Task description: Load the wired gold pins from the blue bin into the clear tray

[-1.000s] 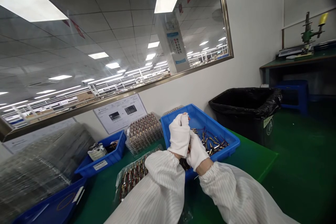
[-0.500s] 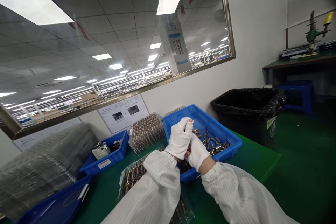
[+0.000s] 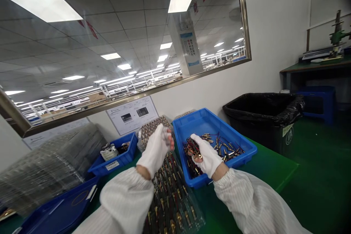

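Both my hands wear white gloves and striped white sleeves. My left hand point(image 3: 155, 149) hovers over a clear plastic tray point(image 3: 175, 204) filled with rows of small gold and red parts; its fingers are pinched together, and what they hold is too small to make out. My right hand point(image 3: 205, 157) rests in the near end of a large blue bin point(image 3: 246, 150), fingers curled around a few of the small gold and red wired parts point(image 3: 196, 151). More loose parts point(image 3: 222, 146) lie on the bin's floor.
A stack of filled clear trays point(image 3: 149, 131) stands behind my left hand. A smaller blue bin point(image 3: 116, 155) holds a small jar, and empty clear trays point(image 3: 41, 168) are piled at left. A black-lined waste bin point(image 3: 265, 113) stands right of the green table point(image 3: 274, 170).
My hands were pressed together over the blue bin. They have separated: the left has moved left over the clear tray, and the right has dropped into the bin.
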Available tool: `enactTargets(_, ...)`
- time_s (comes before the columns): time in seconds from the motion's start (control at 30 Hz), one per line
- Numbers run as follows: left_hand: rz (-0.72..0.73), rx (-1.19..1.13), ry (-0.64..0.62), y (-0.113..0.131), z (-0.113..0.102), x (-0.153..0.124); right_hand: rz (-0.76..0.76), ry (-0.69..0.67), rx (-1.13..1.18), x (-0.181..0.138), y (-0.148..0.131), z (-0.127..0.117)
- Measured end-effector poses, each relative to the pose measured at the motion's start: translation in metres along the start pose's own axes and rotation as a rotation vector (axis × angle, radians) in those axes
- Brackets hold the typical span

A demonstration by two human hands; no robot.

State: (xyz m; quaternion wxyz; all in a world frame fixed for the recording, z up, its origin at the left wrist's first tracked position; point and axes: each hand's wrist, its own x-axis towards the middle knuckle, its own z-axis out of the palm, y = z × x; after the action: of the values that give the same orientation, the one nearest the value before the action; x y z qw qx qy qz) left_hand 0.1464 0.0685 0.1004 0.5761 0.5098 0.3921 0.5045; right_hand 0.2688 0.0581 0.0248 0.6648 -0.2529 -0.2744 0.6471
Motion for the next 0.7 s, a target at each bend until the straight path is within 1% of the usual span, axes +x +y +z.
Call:
enactTargets(0.03,-0.261,0.001,-0.163,-0.002,-0.011,-0.010,0.023,-0.029,-0.018,-0.003,-0.001,0.002)
enactTargets(0.07,-0.478,-0.009,-0.332,-0.005,-0.021,-0.023,0.034,-0.065,-0.041,-0.008,-0.001,0.005)
enactTargets(0.1,-0.632,-0.023,-0.461,-0.010,-0.029,-0.036,0.025,-0.121,-0.089,-0.013,0.000,0.009)
enactTargets(0.13,-0.721,-0.047,-0.547,-0.016,-0.035,-0.050,-0.005,-0.199,-0.173,-0.018,0.002,0.013)
enactTargets(0.2,-0.794,-0.144,-0.626,-0.029,-0.041,-0.076,-0.105,-0.407,-0.441,-0.028,0.010,0.021)
enactTargets(0.23,-0.803,-0.188,-0.639,-0.035,-0.042,-0.085,-0.160,-0.512,-0.599,-0.032,0.014,0.024)
enactTargets(0.27,-0.774,-0.230,-0.627,-0.041,-0.044,-0.093,-0.209,-0.597,-0.749,-0.035,0.020,0.026)
enactTargets(0.37,-0.658,-0.310,-0.572,-0.054,-0.051,-0.102,-0.278,-0.717,-1.041,-0.039,0.033,0.033)
enactTargets(0.43,-0.638,-0.292,-0.559,-0.061,-0.060,-0.099,-0.339,-0.754,-1.196,-0.041,0.038,0.039)
enactTargets(0.47,-0.637,-0.268,-0.556,-0.064,-0.064,-0.097,-0.398,-0.763,-1.280,-0.041,0.040,0.044)
enactTargets(0.53,-0.635,-0.216,-0.557,-0.068,-0.075,-0.091,-0.570,-0.769,-1.457,-0.042,0.042,0.056)
enactTargets(0.57,-0.600,-0.196,-0.543,-0.069,-0.081,-0.089,-0.665,-0.773,-1.535,-0.042,0.044,0.063)
enactTargets(0.63,-0.456,-0.112,-0.501,-0.067,-0.094,-0.087,-0.810,-0.792,-1.653,-0.041,0.048,0.076)
enactTargets(0.7,-0.279,0.005,-0.440,-0.061,-0.108,-0.089,-0.899,-0.769,-1.696,-0.040,0.055,0.087)
